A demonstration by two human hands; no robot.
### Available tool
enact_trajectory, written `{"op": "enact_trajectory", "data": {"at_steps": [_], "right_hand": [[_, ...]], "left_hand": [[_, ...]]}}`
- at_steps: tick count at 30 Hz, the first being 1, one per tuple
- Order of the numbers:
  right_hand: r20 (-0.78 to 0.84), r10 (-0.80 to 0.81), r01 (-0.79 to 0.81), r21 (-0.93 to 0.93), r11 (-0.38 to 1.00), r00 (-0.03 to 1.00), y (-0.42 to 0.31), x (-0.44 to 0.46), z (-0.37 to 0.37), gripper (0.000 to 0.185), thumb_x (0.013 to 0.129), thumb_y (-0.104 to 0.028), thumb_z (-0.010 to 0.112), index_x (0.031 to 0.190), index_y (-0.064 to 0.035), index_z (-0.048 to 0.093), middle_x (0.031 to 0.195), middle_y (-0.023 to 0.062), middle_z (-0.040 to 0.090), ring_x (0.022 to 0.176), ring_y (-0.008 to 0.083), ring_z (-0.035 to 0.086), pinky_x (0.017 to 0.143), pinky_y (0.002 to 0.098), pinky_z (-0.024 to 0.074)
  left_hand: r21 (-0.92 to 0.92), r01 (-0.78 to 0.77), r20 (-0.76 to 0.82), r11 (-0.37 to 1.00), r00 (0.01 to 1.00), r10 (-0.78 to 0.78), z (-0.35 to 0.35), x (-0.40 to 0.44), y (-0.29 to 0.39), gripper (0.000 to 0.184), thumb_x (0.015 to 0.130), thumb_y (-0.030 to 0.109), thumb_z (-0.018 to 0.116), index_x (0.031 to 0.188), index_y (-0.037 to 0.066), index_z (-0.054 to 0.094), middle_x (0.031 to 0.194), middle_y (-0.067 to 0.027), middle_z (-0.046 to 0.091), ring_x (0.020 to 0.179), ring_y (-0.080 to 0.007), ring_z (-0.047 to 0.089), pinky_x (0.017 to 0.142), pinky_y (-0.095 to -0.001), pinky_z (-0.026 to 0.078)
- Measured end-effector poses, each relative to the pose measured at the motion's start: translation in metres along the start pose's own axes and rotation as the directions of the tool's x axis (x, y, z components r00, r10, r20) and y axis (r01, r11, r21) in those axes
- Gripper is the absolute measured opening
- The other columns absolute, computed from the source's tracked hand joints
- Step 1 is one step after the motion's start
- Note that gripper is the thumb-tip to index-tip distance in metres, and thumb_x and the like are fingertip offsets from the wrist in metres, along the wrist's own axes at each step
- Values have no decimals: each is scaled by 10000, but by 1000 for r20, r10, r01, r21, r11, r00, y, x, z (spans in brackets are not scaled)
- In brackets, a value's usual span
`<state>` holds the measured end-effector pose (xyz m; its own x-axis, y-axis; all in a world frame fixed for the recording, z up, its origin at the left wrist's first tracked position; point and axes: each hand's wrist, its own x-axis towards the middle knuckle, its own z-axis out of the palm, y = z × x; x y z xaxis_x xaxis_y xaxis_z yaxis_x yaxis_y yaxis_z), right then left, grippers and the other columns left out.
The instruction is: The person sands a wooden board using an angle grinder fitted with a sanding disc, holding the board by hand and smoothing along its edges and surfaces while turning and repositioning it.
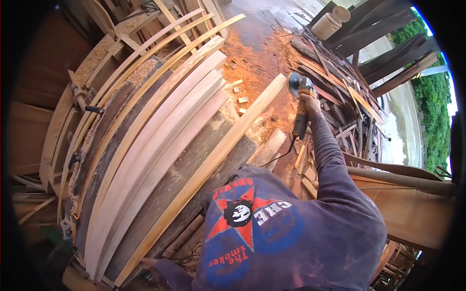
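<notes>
My right hand (311, 104) is wrapped round an angle grinder (301, 122) with my arm stretched out. The grinder's round disc (294, 84) stands beside the far end of a long, slightly curved wooden strip (208, 162); whether they touch I cannot tell. The strip lies slantwise over a dark, worn plank bench (189, 182). Low on the left, my left hand (148, 264) is close to the strip's near end, in shadow; its fingers are too dim to make out. A black cord (286, 154) runs from the grinder back toward my body.
Several pale curved boards (160, 126) lie side by side left of the strip. A clamp (82, 99) sits on the curved frame beyond. Orange sawdust (247, 53) and offcuts cover the ground. Scrap wood (340, 97) is heaped at the right, near a bucket (326, 26).
</notes>
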<state>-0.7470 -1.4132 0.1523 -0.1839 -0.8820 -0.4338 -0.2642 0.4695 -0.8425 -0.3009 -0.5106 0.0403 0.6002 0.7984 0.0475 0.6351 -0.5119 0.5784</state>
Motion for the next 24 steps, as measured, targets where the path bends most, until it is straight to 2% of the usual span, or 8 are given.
{"op": "enact_trajectory", "data": {"at_steps": [4,6,12,13,14,17,19,24], "right_hand": [[18,14,-14,6,1000,1000,31,4,14,285,753,-152,803,978,-8,705,777,87,664,634,217,659,609,374,568],[31,-7,5,60,998,999,36,-11,22,281,730,-196,852,896,-2,735,776,57,664,648,193,648,610,357,534],[171,-170,184,-66,981,970,54,-87,48,258,741,-146,830,958,-19,777,835,53,722,692,167,673,656,331,548],[197,-219,245,-117,963,956,65,-97,53,267,743,-148,822,971,-18,776,853,47,726,712,161,675,673,323,545],[212,-215,255,-182,950,953,66,-120,57,263,737,-153,829,963,-26,787,857,31,729,734,147,673,690,317,537],[304,-229,306,-238,922,925,86,-181,73,262,735,-146,834,958,-16,786,849,29,730,736,147,670,690,321,534],[364,-224,343,-302,889,904,106,-222,86,295,727,-179,841,966,-15,786,852,31,738,754,139,673,712,328,541],[481,-203,383,-313,869,853,154,-368,120,324,727,-207,854,987,-27,785,867,54,749,765,156,693,720,329,549]], "left_hand": [[50,20,75,999,997,-23,-51,-23,-45,904,903,645,714,1509,20,470,1418,-283,595,1262,-445,606,1103,-538,466],[356,-95,160,930,986,40,-69,5,-85,949,922,656,691,1461,-95,477,1418,-342,575,1259,-489,592,1105,-504,486],[60,-178,554,982,825,115,-85,-21,-114,633,994,504,671,1235,-80,648,1076,-224,727,1051,-359,706,979,-478,550],[8,-78,467,997,882,65,-75,-45,-112,473,1012,415,674,1165,-33,678,976,-148,732,914,-262,715,865,-398,574],[-100,-253,444,962,854,271,-64,-65,-114,359,1027,334,663,1126,-10,692,998,-135,739,876,-232,699,821,-339,564],[-307,-580,514,755,567,644,-67,-172,-43,261,1057,249,616,1077,5,705,987,-91,739,910,-190,689,841,-344,555],[-455,-307,739,836,394,547,-78,-230,-8,231,1058,245,627,1042,38,726,942,-53,731,882,-150,681,799,-325,555],[-666,-268,741,696,-339,579,-77,-290,11,472,983,355,727,1330,55,617,1212,-179,695,1071,-276,703,926,-392,566]]}}
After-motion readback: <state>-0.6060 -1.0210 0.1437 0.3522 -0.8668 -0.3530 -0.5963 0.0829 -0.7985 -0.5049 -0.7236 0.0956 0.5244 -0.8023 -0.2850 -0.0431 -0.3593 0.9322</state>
